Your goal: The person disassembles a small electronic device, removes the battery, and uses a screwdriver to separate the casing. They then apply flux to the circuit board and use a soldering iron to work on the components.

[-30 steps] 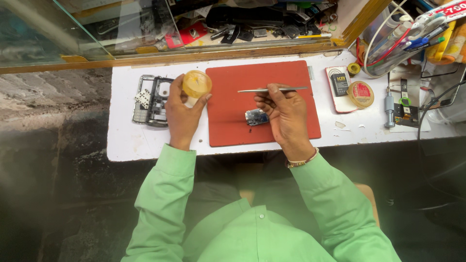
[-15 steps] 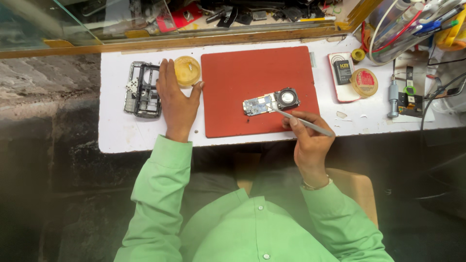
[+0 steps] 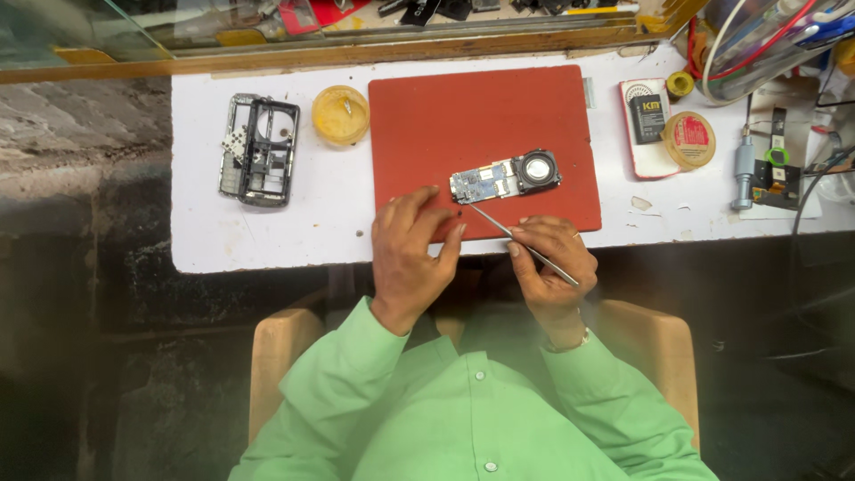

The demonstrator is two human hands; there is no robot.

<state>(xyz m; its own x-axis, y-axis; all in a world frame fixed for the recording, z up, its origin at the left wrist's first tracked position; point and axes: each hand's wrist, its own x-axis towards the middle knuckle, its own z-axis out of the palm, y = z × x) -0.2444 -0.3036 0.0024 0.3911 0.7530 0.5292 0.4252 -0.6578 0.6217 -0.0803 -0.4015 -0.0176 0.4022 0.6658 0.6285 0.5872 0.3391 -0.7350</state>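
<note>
The left hand [image 3: 408, 254] has left the round yellow tub [image 3: 340, 114] and now rests, fingers loose, on the red rubber mat [image 3: 481, 116]; the right hand [image 3: 548, 263] grips thin metal tweezers [image 3: 521, 245] short of the bared phone circuit board [image 3: 503, 178], probing not yet begun.

One head-worn camera, looked almost straight down from above the seated person, took in the whole white table [image 3: 267, 240] at moderate range, red mat [image 3: 481, 125] near centre, green-sleeved arms entered from the bottom edge, no second view.

mat [image 3: 445, 116] top half free | circuit board [image 3: 504, 178] mid-mat — blocks | L: tin [image 3: 340, 114]
</note>
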